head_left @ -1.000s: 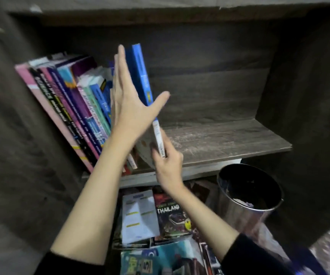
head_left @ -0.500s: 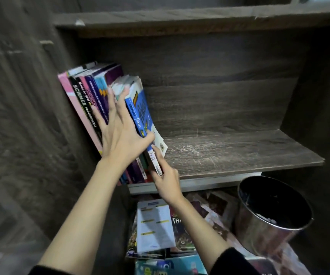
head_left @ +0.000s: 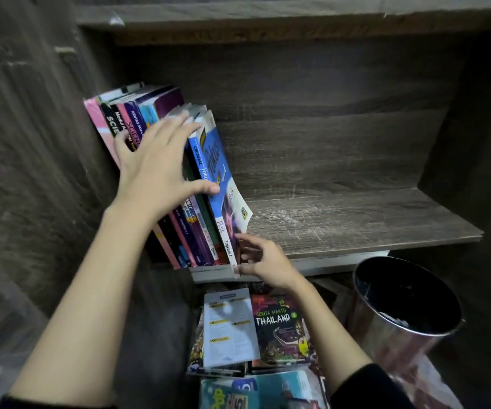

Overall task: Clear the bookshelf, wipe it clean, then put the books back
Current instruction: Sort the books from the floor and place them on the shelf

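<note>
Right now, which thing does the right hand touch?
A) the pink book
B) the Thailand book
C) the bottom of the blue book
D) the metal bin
C: the right hand curls its fingers on the bottom of the blue book at the front edge of the shelf, apart from the metal bin.

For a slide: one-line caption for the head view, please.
Left hand braces leaning books on the shelf; right hand pinches the blue Fizik textbook near its base.
</note>
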